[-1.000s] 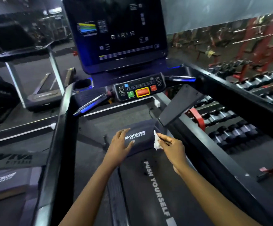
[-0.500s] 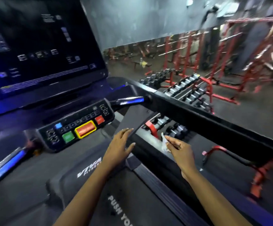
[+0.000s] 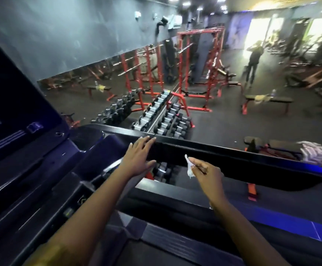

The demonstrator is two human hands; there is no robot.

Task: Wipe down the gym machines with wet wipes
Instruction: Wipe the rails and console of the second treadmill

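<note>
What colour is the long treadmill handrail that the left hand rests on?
Glossy black; the long treadmill handrail shows best in the head view.

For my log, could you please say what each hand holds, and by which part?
Right hand pinches the wet wipe at its middle; left hand only rests on the handrail.

My view swings right: the button panel and the belt's lettering drop out of sight, and the dumbbell rack (image 3: 165,116) and red frames (image 3: 180,70) now fill the middle. My left hand (image 3: 139,156) leaves the motor cover and now lies flat on the treadmill's right handrail (image 3: 233,156), fingers straight over its top edge. My right hand (image 3: 207,175), pinching the wipe (image 3: 190,166), moves off the belt up to the rail's inner face. I cannot tell whether the wipe touches it.
</note>
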